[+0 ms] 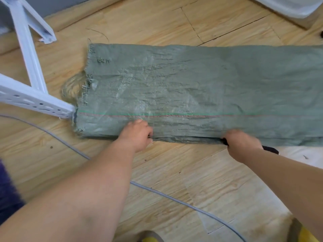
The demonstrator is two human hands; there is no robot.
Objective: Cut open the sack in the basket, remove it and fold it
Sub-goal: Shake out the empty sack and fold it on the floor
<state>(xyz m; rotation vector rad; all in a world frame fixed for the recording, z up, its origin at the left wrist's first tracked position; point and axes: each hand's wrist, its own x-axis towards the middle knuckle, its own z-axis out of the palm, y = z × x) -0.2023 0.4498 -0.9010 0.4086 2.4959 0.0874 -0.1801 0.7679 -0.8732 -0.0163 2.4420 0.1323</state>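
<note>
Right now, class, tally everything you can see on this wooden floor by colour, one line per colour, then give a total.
Green: 1, the woven sack, lying flat, gripped at its near edge by the left hand and right hand
White: 1, the perforated metal frame
Grey: 1, the cable
Black: 1, an object beside the right hand, too hidden to name
Total: 4
</note>
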